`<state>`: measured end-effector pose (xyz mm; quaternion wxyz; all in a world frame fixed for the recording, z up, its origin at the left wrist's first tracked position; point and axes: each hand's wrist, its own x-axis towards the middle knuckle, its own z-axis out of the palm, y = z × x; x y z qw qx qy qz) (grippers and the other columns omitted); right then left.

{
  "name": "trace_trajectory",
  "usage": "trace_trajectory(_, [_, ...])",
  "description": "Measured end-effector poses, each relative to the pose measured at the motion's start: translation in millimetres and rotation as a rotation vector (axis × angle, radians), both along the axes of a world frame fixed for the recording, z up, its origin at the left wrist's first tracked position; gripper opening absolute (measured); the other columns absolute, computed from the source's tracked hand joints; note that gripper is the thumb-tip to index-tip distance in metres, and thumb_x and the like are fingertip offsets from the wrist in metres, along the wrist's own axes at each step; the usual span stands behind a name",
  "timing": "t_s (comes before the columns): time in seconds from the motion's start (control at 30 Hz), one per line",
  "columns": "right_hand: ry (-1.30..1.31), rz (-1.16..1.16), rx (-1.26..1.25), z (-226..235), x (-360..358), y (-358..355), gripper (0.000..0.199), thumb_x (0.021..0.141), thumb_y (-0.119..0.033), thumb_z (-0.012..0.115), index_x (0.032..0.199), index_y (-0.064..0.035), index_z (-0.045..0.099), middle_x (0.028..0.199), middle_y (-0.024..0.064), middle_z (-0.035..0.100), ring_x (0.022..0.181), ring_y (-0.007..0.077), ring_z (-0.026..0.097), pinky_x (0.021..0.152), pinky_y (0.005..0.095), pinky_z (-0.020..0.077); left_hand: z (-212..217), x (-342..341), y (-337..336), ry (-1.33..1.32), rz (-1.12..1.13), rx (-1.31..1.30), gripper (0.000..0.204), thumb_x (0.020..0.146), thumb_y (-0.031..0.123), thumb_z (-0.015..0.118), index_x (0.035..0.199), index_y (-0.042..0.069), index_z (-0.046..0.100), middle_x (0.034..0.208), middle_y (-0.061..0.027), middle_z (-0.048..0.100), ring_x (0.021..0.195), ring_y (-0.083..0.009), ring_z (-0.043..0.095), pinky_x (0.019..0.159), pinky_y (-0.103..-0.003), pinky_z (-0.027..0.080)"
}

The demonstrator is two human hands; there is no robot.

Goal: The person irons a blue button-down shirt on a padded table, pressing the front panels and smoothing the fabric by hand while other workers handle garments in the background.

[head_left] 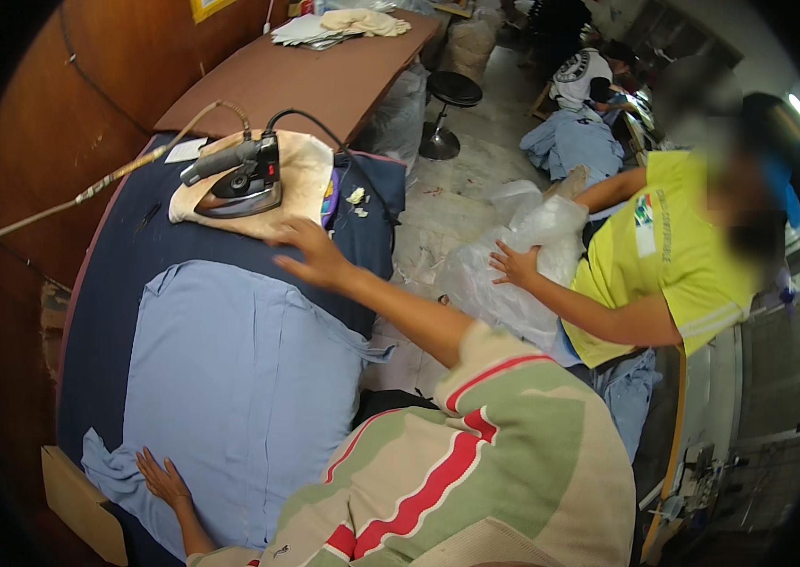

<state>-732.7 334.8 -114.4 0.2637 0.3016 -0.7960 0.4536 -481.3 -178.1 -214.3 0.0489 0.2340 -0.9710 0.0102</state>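
Observation:
A light blue shirt (202, 359) lies spread on the dark blue padded ironing table (102, 312), with faint creases down its middle. Flat on the shirt's near left part rests my left hand (164, 477), fingers apart and empty. My right hand (310, 255) is held out over the far right of the table, past the shirt's top edge. Its fingers are spread and slightly blurred, with nothing seen in them. Just beyond it, a steam iron (244, 180) with a dark handle stands on a folded beige cloth (306, 161); the hand is apart from the iron.
A hose (107, 182) and black cord run from the iron. Behind is a brown table (315, 80) with papers and cloth. At right, a person in a yellow shirt (664, 246) handles a clear plastic bag (513, 265). A black stool (454, 90) stands on the floor.

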Motion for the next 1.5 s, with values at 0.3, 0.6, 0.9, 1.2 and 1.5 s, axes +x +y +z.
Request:
trace_trajectory(0.3, [-0.434, -0.517, 0.055, -106.7, 298.9, 151.1, 0.019, 0.077, -0.015, 0.06, 0.094, -0.0056, 0.061, 0.102, 0.0126, 0.06, 0.099, 0.0291, 0.055, 0.087, 0.037, 0.0416, -8.1, -4.4, -5.2, -0.059, 0.006, -0.062, 0.053, 0.092, 0.033, 0.044, 0.14, 0.02, 0.03, 0.148, -0.0069, 0.023, 0.135, -0.0262, 0.022, 0.1, -0.052, 0.026])
trace_trajectory(0.6, [-0.979, -0.448, 0.018, -172.7, 425.4, 177.1, 0.022, 0.08, -0.017, 0.058, 0.099, -0.0062, 0.063, 0.088, 0.009, 0.065, 0.081, 0.0185, 0.06, 0.067, 0.0291, 0.0445, 14.3, -2.0, 39.6, 0.021, 0.055, -0.007, 0.051, 0.09, 0.035, 0.046, 0.139, 0.025, 0.032, 0.146, -0.0071, 0.027, 0.134, -0.0251, 0.026, 0.099, -0.056, 0.027])
trace_trajectory(0.9, [-0.819, -0.002, 0.098, -143.6, 286.1, 168.5, 0.022, 0.082, -0.018, 0.057, 0.099, -0.0048, 0.063, 0.086, 0.0139, 0.063, 0.077, 0.0221, 0.059, 0.07, 0.0314, 0.0453, 10.7, 61.1, 318.8, 0.382, -0.274, 0.258, 0.045, 0.081, 0.03, 0.058, 0.124, 0.019, 0.05, 0.136, -0.0065, 0.041, 0.128, -0.0226, 0.035, 0.098, -0.052, 0.025])
trace_trajectory(1.2, [-0.168, 0.072, 0.484, -54.1, 124.2, 53.2, 0.03, 0.083, -0.025, 0.058, 0.107, -0.007, 0.057, 0.089, 0.0124, 0.062, 0.08, 0.0295, 0.059, 0.07, 0.0384, 0.0467, 18.2, 52.6, 402.9, 0.187, -0.285, 0.185, 0.054, 0.082, 0.04, 0.056, 0.131, 0.022, 0.042, 0.142, -0.005, 0.033, 0.131, -0.0252, 0.029, 0.097, -0.058, 0.024])
trace_trajectory(1.5, [-0.465, 0.169, 0.64, -50.5, 79.8, 67.4, 0.031, 0.078, -0.011, 0.051, 0.106, -0.0164, 0.061, 0.096, 0.0118, 0.057, 0.091, 0.0307, 0.056, 0.079, 0.0397, 0.0449, 40.6, 50.9, 373.7, 0.009, -0.584, 0.353, 0.058, 0.08, 0.043, 0.056, 0.132, 0.021, 0.043, 0.141, -0.0051, 0.034, 0.127, -0.0254, 0.032, 0.096, -0.054, 0.027])
